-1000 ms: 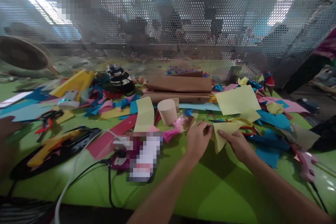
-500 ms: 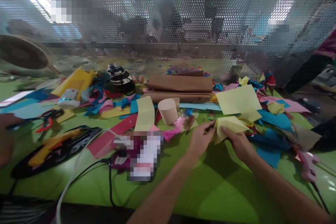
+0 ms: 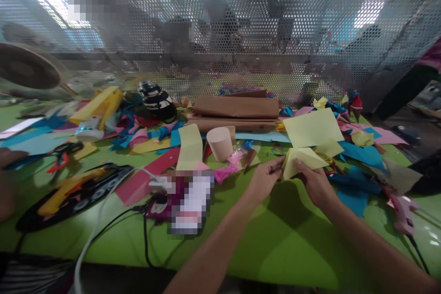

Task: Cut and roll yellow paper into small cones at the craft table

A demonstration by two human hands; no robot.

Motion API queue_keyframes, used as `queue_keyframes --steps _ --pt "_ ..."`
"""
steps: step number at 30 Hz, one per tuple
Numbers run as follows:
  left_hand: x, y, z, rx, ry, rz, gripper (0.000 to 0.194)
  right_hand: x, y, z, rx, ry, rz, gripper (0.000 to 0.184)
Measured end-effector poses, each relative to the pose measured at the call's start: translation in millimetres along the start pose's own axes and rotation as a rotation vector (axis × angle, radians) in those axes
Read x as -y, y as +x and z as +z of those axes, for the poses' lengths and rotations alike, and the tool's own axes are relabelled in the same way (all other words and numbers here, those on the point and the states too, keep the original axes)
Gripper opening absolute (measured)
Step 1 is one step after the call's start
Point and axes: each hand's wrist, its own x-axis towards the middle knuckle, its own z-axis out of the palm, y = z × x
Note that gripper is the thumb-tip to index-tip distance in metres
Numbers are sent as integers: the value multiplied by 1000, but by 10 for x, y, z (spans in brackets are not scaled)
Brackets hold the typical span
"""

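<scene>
A folded piece of pale yellow paper (image 3: 303, 158) is held above the green table (image 3: 275, 243). My left hand (image 3: 267, 177) pinches its left edge, fingertips pressed together. On its near side my right hand (image 3: 312, 177) grips it between thumb and fingers, some of them hidden behind the paper. Just beyond lies a larger flat yellow sheet (image 3: 313, 127). Yellow-handled scissors (image 3: 331, 165) lie partly covered to the right of my right hand. Left of my left hand are a pink paper bow (image 3: 225, 173) and a pale roll (image 3: 219, 144) standing upright.
Brown paper rolls (image 3: 236, 108) lie at the back before a perforated metal screen (image 3: 237, 23). A pink glue gun (image 3: 402, 213) rests at the right. At the left are a phone (image 3: 191, 204), cables, a black tray (image 3: 31, 218) and another person's hand (image 3: 8, 161).
The folded paper has turned slightly between my hands, its pointed corner now reaching further right. Both hands keep their hold. The view has shifted a little.
</scene>
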Motion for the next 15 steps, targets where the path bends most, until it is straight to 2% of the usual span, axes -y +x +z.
queue_keyframes --steps 11,15 --pt "5 -14 -37 25 17 -62 48 16 4 6 -9 -21 -20 35" --pt "-1 -25 -49 107 -43 -55 64 38 16 3 -13 18 -25 39"
